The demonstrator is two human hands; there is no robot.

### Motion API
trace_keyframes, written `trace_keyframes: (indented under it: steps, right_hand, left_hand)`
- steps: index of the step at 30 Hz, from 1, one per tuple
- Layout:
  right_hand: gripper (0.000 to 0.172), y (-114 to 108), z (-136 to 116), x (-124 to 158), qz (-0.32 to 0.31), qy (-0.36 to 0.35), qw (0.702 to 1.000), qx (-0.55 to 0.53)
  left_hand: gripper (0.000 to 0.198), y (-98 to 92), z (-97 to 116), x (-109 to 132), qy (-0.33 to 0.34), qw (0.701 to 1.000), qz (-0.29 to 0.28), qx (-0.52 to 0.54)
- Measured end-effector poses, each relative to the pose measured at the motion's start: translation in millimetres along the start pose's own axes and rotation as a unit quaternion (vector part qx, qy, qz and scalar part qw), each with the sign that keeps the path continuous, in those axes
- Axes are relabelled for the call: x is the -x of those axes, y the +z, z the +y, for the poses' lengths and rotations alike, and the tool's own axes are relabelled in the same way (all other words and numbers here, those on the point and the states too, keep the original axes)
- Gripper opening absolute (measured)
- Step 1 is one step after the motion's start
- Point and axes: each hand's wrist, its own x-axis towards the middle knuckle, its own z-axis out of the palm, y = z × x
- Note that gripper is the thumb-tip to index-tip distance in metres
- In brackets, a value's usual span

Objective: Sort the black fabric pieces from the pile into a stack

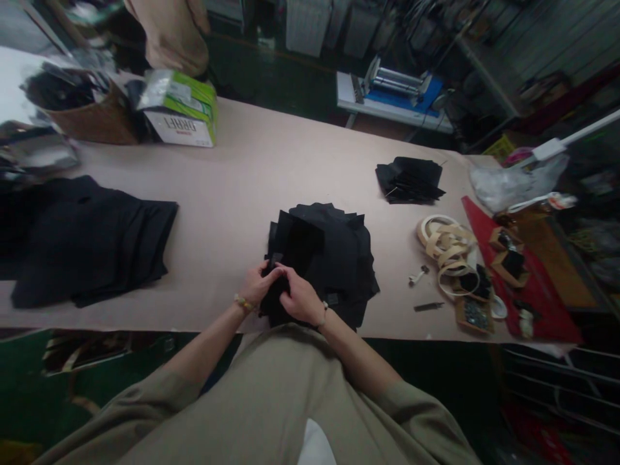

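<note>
My left hand (258, 286) and my right hand (301, 296) meet at the near edge of a heap of black cloth pieces (322, 258), close together, fingers pinching the dark layers. The heap lies on a long pale pink-topped table (227, 174), right at its front edge. A bracelet circles each wrist. Which layer each hand grips is hidden by the fingers and the dark cloth.
A folded black stack (87, 242) lies left, a smaller black pile (409, 181) far right. Rolled beige tape (448, 248), small tools and a red board (523, 284) sit right. A wicker basket (92, 113), a green-and-white box (179, 110) and a standing person's garment (169, 32) lie beyond.
</note>
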Motion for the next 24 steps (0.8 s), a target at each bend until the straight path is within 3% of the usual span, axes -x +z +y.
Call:
trace_keyframes:
  steps: [3, 6, 9, 11, 13, 15, 17, 21, 24]
  right_hand:
    - [0.081, 22.4, 5.9, -18.0, -0.103, -0.059, 0.988, -0.103]
    - [0.066, 30.8, 27.3, -40.9, -0.105, -0.063, 0.983, -0.136]
    - [0.03, 26.5, 62.1, -71.8, 0.02, 0.088, 0.996, 0.001]
    - [0.029, 21.7, 86.6, -91.5, 0.065, 0.201, 0.969, 0.13]
    - [0.039, 19.3, 105.7, -105.8, 0.066, 0.287, 0.929, 0.224]
    - [0.045, 19.9, 116.1, -113.7, 0.057, 0.317, 0.907, 0.27]
    - [0.043, 20.6, 119.1, -117.1, 0.052, 0.31, 0.906, 0.282]
    - [0.028, 10.1, 116.9, -117.6, 0.046, 0.301, 0.913, 0.273]
    - [0.023, -6.1, 111.5, -105.5, 0.065, 0.308, 0.913, 0.261]
  left_hand:
    - [0.06, -40.1, -12.6, 1.5, -0.066, 0.997, 0.031, 0.03]
    - [0.054, -85.1, -19.7, 6.0, -0.112, 0.986, 0.116, -0.046]
    - [0.044, -129.8, -14.2, 14.3, -0.114, 0.939, 0.234, -0.223]
    - [0.055, -152.1, -5.4, 21.0, -0.107, 0.896, 0.293, -0.316]
    - [0.076, -162.5, 3.2, 25.7, -0.103, 0.868, 0.312, -0.373]
    - [0.084, -159.7, 7.0, 26.2, -0.094, 0.86, 0.295, -0.406]
    - [0.073, -146.3, 3.9, 21.6, -0.059, 0.873, 0.251, -0.414]
    - [0.037, -103.3, -15.4, 4.2, 0.029, 0.922, 0.164, -0.349]
    - [0.03, -65.4, -24.2, -8.6, 0.041, 0.95, 0.129, -0.282]
